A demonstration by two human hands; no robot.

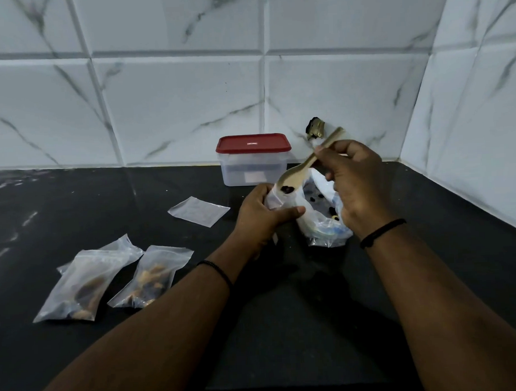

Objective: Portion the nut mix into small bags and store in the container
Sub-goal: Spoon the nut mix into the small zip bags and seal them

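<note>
My left hand [260, 215] grips a small clear bag [276, 199] by its mouth above the black counter. My right hand [356, 186] holds a wooden spoon [297, 176] by the handle, its bowl carrying dark pieces right at the small bag's opening. Beside it, under my right hand, lies the large open plastic bag of nut mix [322, 222]. Two filled small bags [78, 283] [150, 278] lie at the front left. An empty flat bag [199, 210] lies in the middle. The clear container with a red lid [253, 159] stands closed at the back by the wall.
The black counter [105, 200] meets white marble-look tiled walls at the back and right, forming a corner. A small dark fitting [316, 129] sticks out of the back wall just behind the spoon handle.
</note>
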